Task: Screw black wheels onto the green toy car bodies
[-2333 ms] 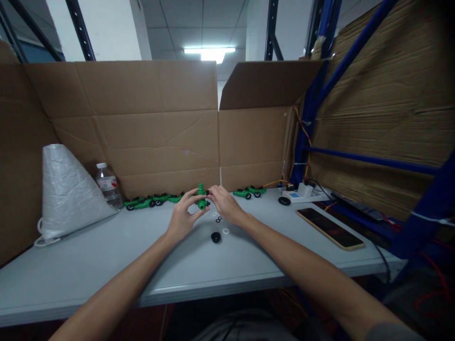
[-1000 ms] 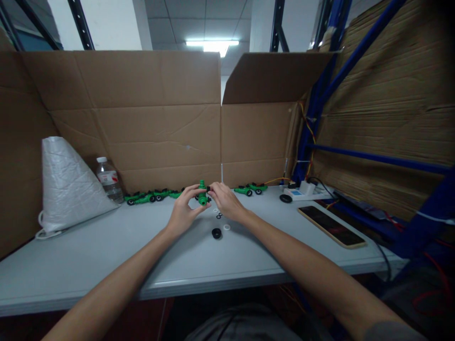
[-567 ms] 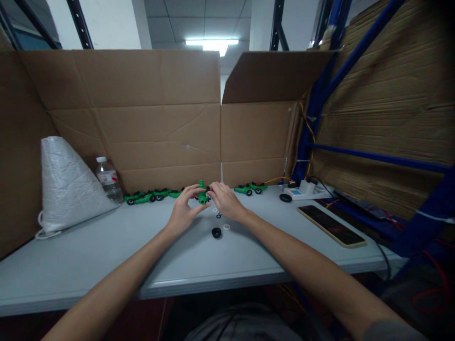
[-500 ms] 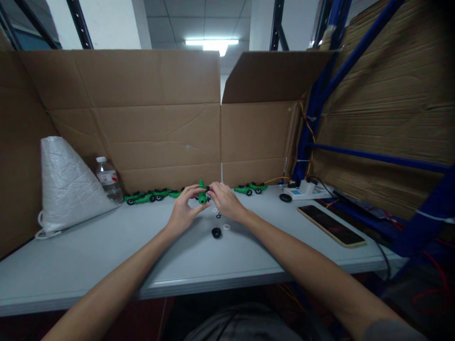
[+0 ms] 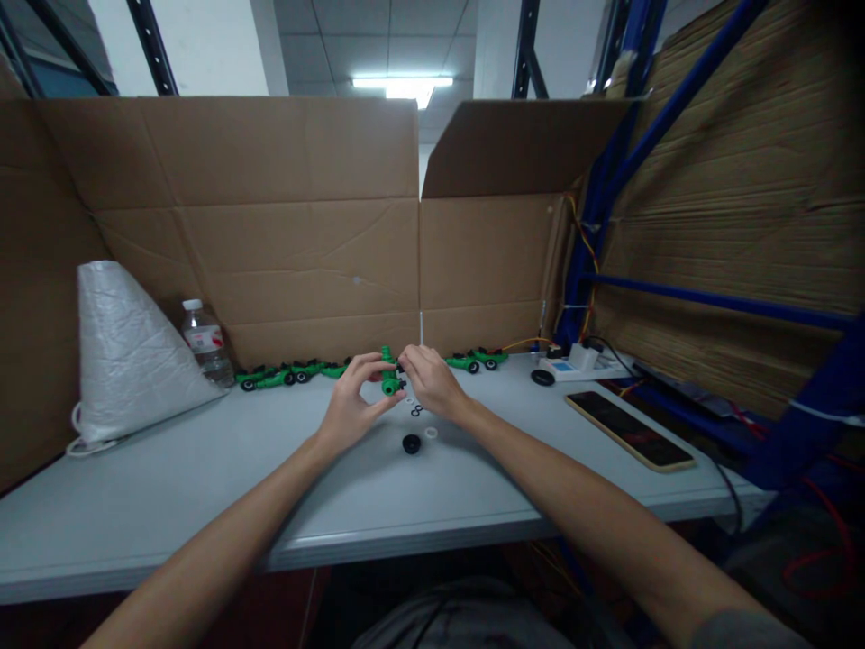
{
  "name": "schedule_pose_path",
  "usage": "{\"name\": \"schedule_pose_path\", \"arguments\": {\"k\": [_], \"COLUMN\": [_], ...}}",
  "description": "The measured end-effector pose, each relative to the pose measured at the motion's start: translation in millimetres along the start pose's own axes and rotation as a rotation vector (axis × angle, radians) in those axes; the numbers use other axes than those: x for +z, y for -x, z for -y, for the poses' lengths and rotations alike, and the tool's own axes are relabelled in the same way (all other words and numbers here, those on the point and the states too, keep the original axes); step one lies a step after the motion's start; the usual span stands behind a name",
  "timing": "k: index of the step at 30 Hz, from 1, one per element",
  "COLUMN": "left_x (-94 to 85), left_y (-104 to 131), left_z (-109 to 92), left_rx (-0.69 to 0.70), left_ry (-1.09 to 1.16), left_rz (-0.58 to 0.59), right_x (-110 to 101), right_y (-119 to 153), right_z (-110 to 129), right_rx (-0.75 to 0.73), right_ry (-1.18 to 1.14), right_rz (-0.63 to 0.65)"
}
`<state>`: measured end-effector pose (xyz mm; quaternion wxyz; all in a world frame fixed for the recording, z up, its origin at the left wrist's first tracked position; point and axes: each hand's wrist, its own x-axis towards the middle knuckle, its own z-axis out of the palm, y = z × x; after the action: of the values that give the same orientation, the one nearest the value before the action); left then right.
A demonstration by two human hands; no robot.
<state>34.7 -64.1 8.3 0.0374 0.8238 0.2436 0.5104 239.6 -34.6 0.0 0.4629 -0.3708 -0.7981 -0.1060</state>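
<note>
My left hand (image 5: 350, 404) is closed on a green toy car body (image 5: 390, 386), thumb below and fingers above, holding it on end over the table. Close against its right side, my right hand (image 5: 432, 386) is closed in a pinch. Dark bits show by its fingertips, but what they grip is mostly hidden. Beneath the hands lie small black rings (image 5: 417, 411), a white ring (image 5: 431, 433) and a round black wheel-like part (image 5: 412, 443).
Green toy cars (image 5: 265, 376) line the back left, and more green cars (image 5: 477, 361) stand at the back right. A silver bag (image 5: 139, 361) and a water bottle (image 5: 206, 342) are left. Rightward lie a black disc (image 5: 542, 377), a power strip (image 5: 595, 364) and a phone (image 5: 630, 429).
Both hands have shifted slightly right with the green car body, which has turned a little. The loose parts on the table have not moved.
</note>
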Motion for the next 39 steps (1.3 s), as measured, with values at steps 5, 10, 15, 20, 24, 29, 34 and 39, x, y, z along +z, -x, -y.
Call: {"name": "schedule_pose_path", "arguments": {"k": [5, 10, 15, 20, 24, 29, 34, 39], "left_x": [0.3, -0.9, -1.5, -1.6, -1.5, -2.2, -2.4, -1.6], "left_y": [1.1, 0.5, -0.2, -0.1, 0.4, -0.1, -0.9, 0.1], "left_z": [-3.6, -3.7, -5.2, -5.1, -4.4, -4.5, -4.6, -2.9], "left_rx": [0.021, 0.041, 0.04, 0.048, 0.045, 0.042, 0.055, 0.055], "left_ry": [-0.01, -0.031, -0.042, -0.045, -0.042, -0.04, -0.044, -0.05], "left_rz": [0.018, 0.03, 0.033, 0.035, 0.035, 0.038, 0.034, 0.033], "right_x": [-1.4, 0.8, 1.0, 0.9, 0.0, -0.8, -0.1, 0.6], "right_y": [-0.7, 0.5, 1.5, 1.6, 1.5, 1.8, 2.4, 2.7], "right_z": [0.5, -1.3, -1.6, -1.1, -0.4, 0.5, -0.1, -0.7], "right_rx": [0.001, -0.008, 0.008, 0.042, 0.052, 0.054, 0.054, 0.044], "right_ry": [0.008, 0.013, 0.008, -0.006, -0.013, -0.005, -0.001, 0.008], "right_rz": [-0.026, -0.012, 0.018, 0.038, 0.047, 0.05, 0.05, 0.042]}}
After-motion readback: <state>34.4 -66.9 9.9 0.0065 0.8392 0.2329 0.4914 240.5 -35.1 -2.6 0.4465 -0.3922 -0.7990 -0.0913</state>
